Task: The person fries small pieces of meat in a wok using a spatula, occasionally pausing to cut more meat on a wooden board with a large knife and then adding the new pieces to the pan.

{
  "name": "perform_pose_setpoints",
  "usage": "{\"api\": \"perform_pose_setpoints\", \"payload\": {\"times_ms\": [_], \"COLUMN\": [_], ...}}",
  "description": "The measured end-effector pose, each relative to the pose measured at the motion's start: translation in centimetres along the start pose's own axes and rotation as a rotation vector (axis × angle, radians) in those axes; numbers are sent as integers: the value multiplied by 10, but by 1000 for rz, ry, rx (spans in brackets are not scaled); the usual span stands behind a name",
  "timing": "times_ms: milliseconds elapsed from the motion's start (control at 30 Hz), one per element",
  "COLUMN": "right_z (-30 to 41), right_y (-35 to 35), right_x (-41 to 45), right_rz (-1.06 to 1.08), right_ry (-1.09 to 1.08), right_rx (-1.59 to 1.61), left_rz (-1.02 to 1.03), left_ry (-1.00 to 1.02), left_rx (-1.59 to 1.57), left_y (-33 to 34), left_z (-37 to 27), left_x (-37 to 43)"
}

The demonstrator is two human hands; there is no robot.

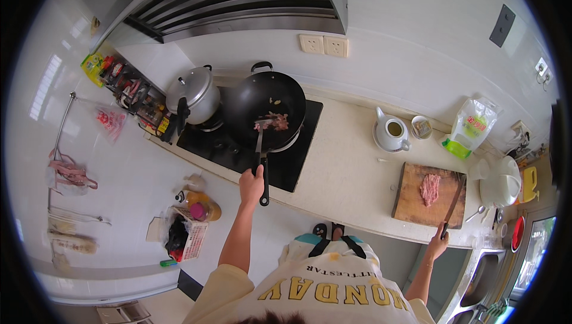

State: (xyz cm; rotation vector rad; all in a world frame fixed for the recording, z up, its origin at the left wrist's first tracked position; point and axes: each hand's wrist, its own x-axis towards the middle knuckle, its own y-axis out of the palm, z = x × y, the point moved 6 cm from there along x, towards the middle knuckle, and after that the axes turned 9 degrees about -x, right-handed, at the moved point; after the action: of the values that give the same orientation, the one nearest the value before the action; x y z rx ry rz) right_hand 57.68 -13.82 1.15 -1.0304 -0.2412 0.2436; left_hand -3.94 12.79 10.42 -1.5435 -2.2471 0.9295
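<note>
My left hand point(251, 185) grips the handle of a metal spatula point(259, 140), right beside the long black handle point(265, 183) of the wok. The spatula's blade is down among pieces of pinkish meat point(280, 122) in the black wok point(243, 100), where a few small pale-yellow bits also lie. Off to the right, my right hand point(437, 245) holds a kitchen knife point(455, 199) by its dark handle. The knife's blade lies over the right side of a wooden cutting board point(407, 196). A heap of raw sliced meat point(430, 190) sits on the board, left of the blade.
A pressure cooker point(194, 93) stands left of the wok on the black gas hob point(308, 145). Behind the board are a white teapot point(393, 131), a small bowl point(421, 127) and a plastic bag point(471, 127). A white kettle point(500, 183) is at right, near the sink point(480, 279).
</note>
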Motion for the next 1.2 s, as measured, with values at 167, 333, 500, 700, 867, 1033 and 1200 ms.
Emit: {"api": "perform_pose_setpoints", "payload": {"times_ms": [167,333,500,700,867,1033,1200], "right_z": [-12,3,14,23,-6,25,20], "right_y": [-5,-39,-35,-14,12,-1,-5], "right_x": [-30,-63,-71,-62,-26,-16,2], "right_rz": [169,86,118,205,115,356,191], "right_ry": [122,-35,0,45,-141,215,6], "right_rx": [258,105,389,489,433,401,101], "left_rz": [-13,63,-1,23,-36,-92,-219], "left_ry": [70,24,5,-77,87,48,-266], "left_rx": [125,183,154,144,89,-50,-235], "left_y": [3,-12,-21,-13,26,44,35], "left_z": [5,-4,1,25,18,85,88], "left_x": [24,2,-11,-9,20,28,15]}}
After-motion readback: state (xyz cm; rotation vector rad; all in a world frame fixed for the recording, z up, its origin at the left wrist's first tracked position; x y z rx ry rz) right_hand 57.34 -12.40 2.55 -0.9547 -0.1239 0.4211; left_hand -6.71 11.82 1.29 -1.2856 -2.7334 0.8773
